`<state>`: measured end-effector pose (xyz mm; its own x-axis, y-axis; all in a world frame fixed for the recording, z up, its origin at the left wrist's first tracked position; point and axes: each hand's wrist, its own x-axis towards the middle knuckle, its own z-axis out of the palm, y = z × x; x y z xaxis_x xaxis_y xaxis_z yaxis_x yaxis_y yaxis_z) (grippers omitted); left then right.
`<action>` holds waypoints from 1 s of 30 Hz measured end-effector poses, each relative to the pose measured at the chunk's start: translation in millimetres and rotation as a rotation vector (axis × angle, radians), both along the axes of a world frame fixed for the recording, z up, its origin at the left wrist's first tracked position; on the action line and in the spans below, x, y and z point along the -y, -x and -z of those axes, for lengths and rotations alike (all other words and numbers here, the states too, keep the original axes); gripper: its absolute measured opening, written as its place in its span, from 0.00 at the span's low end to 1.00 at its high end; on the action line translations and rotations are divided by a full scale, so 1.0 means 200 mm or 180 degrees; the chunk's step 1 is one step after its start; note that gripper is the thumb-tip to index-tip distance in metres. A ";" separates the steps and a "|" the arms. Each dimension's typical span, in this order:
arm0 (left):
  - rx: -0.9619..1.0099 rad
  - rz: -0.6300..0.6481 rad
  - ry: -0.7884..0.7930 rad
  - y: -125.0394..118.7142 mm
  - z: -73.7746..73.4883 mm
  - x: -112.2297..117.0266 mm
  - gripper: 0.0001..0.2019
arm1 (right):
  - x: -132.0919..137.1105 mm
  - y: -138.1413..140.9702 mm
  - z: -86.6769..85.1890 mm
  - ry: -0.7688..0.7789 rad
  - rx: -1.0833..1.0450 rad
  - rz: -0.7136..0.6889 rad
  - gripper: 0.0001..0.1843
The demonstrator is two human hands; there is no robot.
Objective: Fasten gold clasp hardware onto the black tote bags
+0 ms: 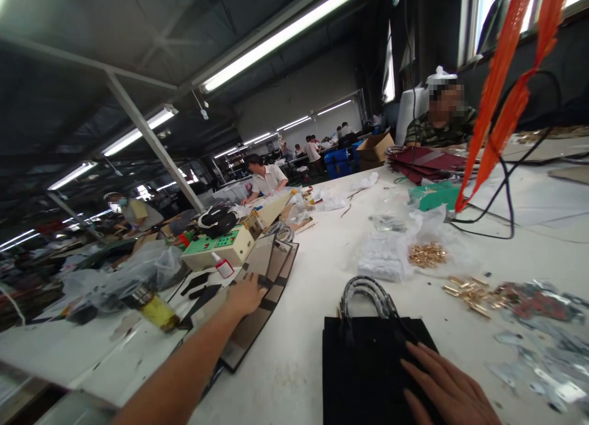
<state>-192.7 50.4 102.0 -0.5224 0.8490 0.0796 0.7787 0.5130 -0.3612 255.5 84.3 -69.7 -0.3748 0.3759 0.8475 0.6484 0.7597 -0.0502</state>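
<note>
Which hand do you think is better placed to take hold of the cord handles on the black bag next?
Probably the right: the right hand already lies flat on the black bag, near its cord handles. The left hand rests farther away, on the stack of flat panels.

This is a big factory room. Long tube lights [281, 37] hang under the dark ceiling [59, 20], a white post [151, 140] stands in the room, the far wall [294, 109] is pale, and a window [483, 14] shows daylight at right.

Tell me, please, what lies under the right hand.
The right hand rests flat on a black bag with cord handles at its top edge. The palm covers that part, and anything beneath the bag cannot be seen.
</note>
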 end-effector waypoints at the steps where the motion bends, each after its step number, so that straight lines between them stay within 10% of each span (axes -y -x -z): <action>1: 0.0132 -0.0010 0.0093 0.01 0.14 -0.01 0.28 | 0.00 0.00 0.00 -0.0008 0.0023 0.0022 0.23; 6: 0.0281 -0.0044 -0.0057 0.06 0.52 -0.01 0.30 | 0.00 0.01 -0.02 -0.0025 0.0145 0.0100 0.23; 16: 0.0354 0.0154 -0.0706 0.17 0.52 0.01 0.27 | 0.01 0.02 0.00 0.0013 0.0309 0.0152 0.23; 21: 0.1733 0.1182 -0.1726 -0.20 0.67 0.09 0.28 | 0.08 0.03 -0.05 0.0524 0.0408 0.0330 0.19; 26: 0.3784 0.0855 -0.1865 -0.73 0.77 0.27 0.29 | 0.11 0.07 -0.07 0.1375 0.0244 0.0405 0.19; 30: 0.3962 0.0609 -0.2261 -0.97 0.79 0.32 0.39 | 0.13 0.08 -0.07 0.1897 -0.0140 0.0297 0.18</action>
<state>0.4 -13.2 -56.6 -0.4508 0.8878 0.0931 0.4682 0.1463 0.8714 238.6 57.8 -56.0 -0.2868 0.8203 0.4948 0.6987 0.5325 -0.4778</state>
